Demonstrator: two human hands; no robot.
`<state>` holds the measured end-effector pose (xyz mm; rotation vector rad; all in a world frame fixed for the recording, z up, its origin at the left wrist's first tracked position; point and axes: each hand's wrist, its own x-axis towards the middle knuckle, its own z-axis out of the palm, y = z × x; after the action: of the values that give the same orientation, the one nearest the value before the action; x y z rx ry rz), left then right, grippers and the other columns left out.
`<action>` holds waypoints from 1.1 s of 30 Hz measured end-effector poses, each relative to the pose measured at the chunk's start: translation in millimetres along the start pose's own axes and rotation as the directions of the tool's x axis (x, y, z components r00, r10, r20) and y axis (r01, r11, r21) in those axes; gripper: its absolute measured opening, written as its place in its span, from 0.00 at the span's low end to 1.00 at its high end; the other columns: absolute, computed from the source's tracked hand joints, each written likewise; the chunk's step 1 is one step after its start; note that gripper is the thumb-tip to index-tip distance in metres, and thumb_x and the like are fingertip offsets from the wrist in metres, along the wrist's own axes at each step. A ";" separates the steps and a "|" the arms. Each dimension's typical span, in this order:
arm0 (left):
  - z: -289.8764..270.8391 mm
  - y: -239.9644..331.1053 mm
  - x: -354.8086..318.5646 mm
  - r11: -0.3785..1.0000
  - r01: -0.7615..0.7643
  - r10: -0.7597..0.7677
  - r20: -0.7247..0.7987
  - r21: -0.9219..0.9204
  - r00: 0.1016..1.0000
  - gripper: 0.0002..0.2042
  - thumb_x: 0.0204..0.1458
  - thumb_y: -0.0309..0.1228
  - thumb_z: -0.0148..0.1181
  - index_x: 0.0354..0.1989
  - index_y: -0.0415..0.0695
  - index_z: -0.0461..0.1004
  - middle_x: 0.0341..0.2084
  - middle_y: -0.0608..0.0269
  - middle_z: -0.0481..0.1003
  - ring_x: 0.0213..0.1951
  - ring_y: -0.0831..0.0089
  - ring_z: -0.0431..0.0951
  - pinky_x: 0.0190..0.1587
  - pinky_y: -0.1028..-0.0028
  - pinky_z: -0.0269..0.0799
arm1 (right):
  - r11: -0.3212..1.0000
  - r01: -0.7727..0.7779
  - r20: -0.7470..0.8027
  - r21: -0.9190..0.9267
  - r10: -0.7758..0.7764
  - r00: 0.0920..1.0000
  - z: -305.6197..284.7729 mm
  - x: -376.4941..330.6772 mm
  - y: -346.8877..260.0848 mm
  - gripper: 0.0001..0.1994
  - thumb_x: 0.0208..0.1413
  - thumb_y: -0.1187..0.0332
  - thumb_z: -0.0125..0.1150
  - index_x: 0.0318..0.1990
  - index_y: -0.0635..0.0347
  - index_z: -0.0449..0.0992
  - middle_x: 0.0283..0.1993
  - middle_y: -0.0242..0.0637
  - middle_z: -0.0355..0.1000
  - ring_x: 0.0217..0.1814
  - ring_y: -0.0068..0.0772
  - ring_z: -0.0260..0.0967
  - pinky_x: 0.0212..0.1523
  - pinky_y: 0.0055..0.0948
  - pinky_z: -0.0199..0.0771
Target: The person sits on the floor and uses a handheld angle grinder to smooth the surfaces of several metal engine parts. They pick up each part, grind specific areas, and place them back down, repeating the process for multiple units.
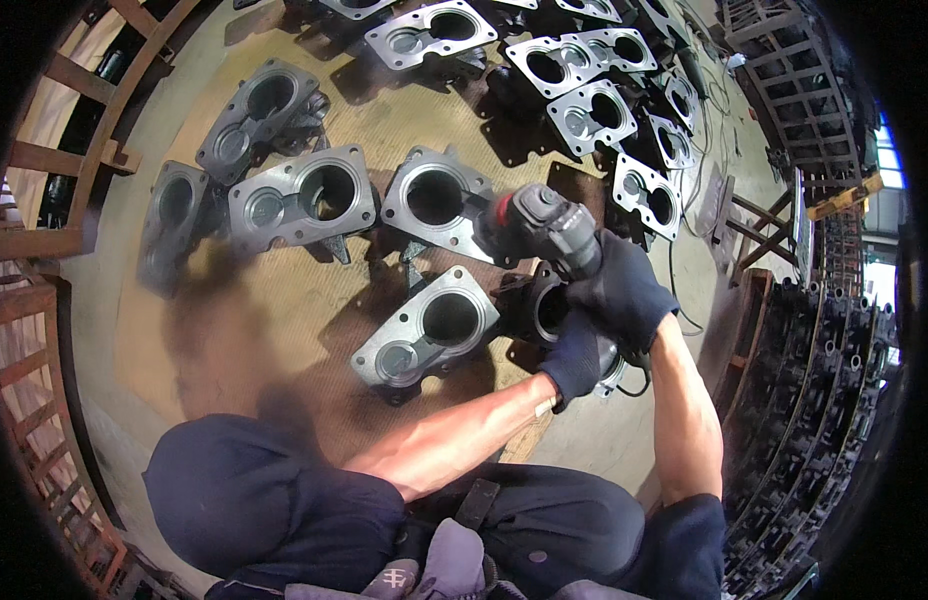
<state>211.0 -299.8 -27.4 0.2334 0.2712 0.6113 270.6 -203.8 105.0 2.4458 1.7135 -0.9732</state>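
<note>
A dark angle grinder [556, 228] with a red ring at its head is held in both of my gloved hands. My right hand [629, 288] is closed around its body just behind the head. Lower on the tool, toward the cord end, my left hand [576, 358] grips it. The grinder's head is at the right end of a metal casting [409, 205] with a large round bore; whether the disc touches it is hard to tell. Closer to me lies another casting [424, 340] with a bore and a shallow round recess. Part of a further casting [546, 305] shows beside my hands.
Several similar castings, such as one at left [302, 200] and one at the back [581, 58], lie on brown sheeting [214, 350]. Slatted wooden crates [39, 243] line the left. Racks of dark parts [814, 400] stand at right. A black cord [674, 270] runs across the floor.
</note>
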 end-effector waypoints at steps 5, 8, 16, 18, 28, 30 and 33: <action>27.3 -34.5 5.0 0.999 0.032 -0.031 0.033 -0.014 0.999 0.22 0.67 0.24 0.45 0.70 0.40 0.58 0.68 0.56 0.63 0.69 0.70 0.61 0.72 0.67 0.55 | 0.991 -0.129 -0.002 -0.043 0.129 0.992 -14.8 -29.8 11.9 0.30 0.34 0.58 0.74 0.48 0.63 0.78 0.41 0.57 0.80 0.46 0.58 0.79 0.50 0.43 0.78; 18.2 -9.9 -0.6 0.841 -0.038 0.046 -0.002 0.540 0.999 0.23 0.66 0.21 0.47 0.69 0.39 0.59 0.67 0.56 0.65 0.67 0.70 0.62 0.71 0.68 0.56 | 0.996 -0.089 0.004 0.004 0.089 0.996 -4.3 -13.6 16.3 0.30 0.35 0.58 0.74 0.48 0.64 0.78 0.42 0.57 0.80 0.47 0.58 0.79 0.50 0.44 0.78; 1.5 7.5 15.5 0.982 -0.058 0.060 -0.003 0.178 0.998 0.21 0.70 0.28 0.42 0.70 0.39 0.58 0.67 0.56 0.65 0.68 0.71 0.63 0.73 0.70 0.55 | 1.000 -0.021 -0.017 -0.010 0.021 1.000 -10.3 7.3 -11.5 0.24 0.38 0.65 0.72 0.46 0.66 0.78 0.38 0.49 0.81 0.40 0.41 0.79 0.45 0.37 0.77; 4.1 -10.6 16.7 0.961 0.032 -0.042 -0.032 -0.273 0.999 0.22 0.71 0.33 0.38 0.71 0.40 0.57 0.69 0.57 0.62 0.69 0.70 0.61 0.74 0.70 0.54 | 0.999 -0.029 -0.008 -0.015 0.029 1.000 -8.7 4.7 -9.4 0.26 0.37 0.63 0.73 0.47 0.66 0.78 0.39 0.51 0.81 0.42 0.45 0.80 0.46 0.38 0.78; -31.9 26.1 24.1 0.991 -0.133 0.133 -0.011 -0.019 0.991 0.17 0.71 0.29 0.40 0.65 0.39 0.63 0.63 0.58 0.67 0.64 0.73 0.66 0.69 0.71 0.60 | 0.996 0.074 0.021 -0.059 -0.073 0.997 -7.3 31.4 -50.7 0.28 0.38 0.58 0.74 0.49 0.60 0.77 0.41 0.54 0.80 0.46 0.58 0.79 0.48 0.45 0.78; -27.7 24.5 35.9 0.983 -0.163 0.161 0.033 0.081 0.986 0.15 0.69 0.25 0.43 0.61 0.39 0.67 0.58 0.59 0.70 0.60 0.76 0.69 0.64 0.72 0.65 | 0.992 0.054 0.012 -0.113 -0.053 0.999 -21.6 29.3 -53.0 0.28 0.39 0.58 0.73 0.49 0.60 0.76 0.40 0.55 0.80 0.46 0.59 0.79 0.47 0.45 0.78; -10.0 41.7 24.5 0.960 -0.182 0.162 -0.105 -0.213 0.981 0.15 0.70 0.26 0.43 0.62 0.40 0.66 0.58 0.59 0.70 0.61 0.75 0.69 0.65 0.71 0.65 | 0.991 0.113 0.016 -0.073 -0.112 0.994 -4.2 39.5 -35.9 0.28 0.38 0.58 0.74 0.48 0.60 0.76 0.40 0.55 0.80 0.46 0.59 0.79 0.47 0.45 0.78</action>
<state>205.0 -250.8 -28.9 0.0143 0.2657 0.8197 250.6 -154.3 101.4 2.3165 1.8665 -0.9131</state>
